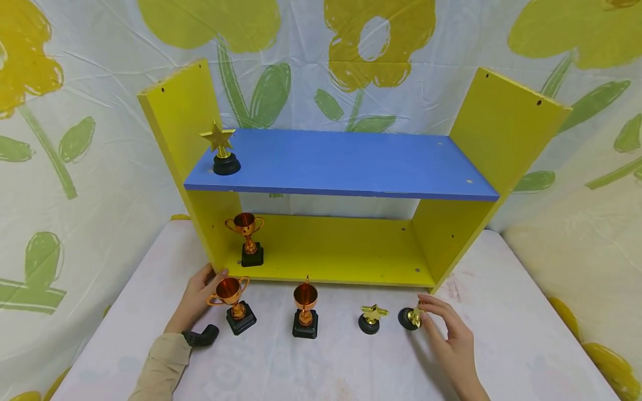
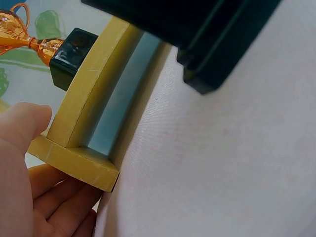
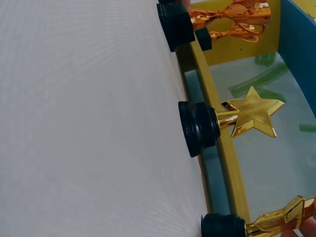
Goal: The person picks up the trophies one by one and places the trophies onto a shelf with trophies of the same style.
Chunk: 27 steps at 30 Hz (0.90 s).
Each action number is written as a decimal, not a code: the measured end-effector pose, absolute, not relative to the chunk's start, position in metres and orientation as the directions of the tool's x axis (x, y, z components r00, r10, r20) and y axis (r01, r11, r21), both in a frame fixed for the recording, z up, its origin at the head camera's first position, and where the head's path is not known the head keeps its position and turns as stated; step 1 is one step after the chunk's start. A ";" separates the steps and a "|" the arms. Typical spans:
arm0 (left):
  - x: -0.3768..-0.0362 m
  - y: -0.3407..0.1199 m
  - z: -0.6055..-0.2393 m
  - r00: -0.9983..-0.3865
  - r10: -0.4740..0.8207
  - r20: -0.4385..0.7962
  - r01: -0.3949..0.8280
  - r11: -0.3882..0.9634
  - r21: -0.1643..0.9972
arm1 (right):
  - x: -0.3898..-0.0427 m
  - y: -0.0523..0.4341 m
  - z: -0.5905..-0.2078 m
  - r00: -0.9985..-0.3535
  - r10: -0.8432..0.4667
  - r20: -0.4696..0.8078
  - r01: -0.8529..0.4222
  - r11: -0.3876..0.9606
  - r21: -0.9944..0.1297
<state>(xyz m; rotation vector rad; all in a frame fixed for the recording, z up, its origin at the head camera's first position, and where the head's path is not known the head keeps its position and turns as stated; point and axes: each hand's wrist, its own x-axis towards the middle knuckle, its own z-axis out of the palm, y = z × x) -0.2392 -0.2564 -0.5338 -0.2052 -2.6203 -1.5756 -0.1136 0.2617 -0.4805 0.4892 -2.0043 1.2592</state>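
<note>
While relaxed left hand [image 1: 197, 298] fingers rest beside a glossy cup trophy [image 1: 233, 301], right hand [image 1: 451, 340] fingers pinch a shiny star trophy [image 1: 412, 317].

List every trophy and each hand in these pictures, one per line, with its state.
Star trophy: upright on blue shelf.
Cup trophy: upright on yellow bottom shelf.
Left cup trophy: upright on table, left hand beside it.
Middle cup trophy: upright, untouched.
Small star trophy: upright, untouched.
Rightmost star trophy: right hand pinches it.
</note>
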 end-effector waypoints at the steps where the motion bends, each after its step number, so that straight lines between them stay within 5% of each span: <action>1: -0.239 -0.256 -0.533 -0.988 0.072 0.134 0.152 0.460 0.875 | -0.113 0.262 -0.480 -0.677 0.051 0.735 -0.641 0.450 -0.622; 17: -0.237 -0.254 -0.530 -0.986 0.082 0.146 0.167 0.456 0.874 | -0.115 0.264 -0.486 -0.680 0.072 0.730 -0.612 0.494 -0.618; 27: -0.237 -0.254 -0.529 -0.985 0.081 0.154 0.174 0.456 0.873 | -0.104 0.255 -0.468 -0.770 0.140 0.622 -0.479 0.517 -0.710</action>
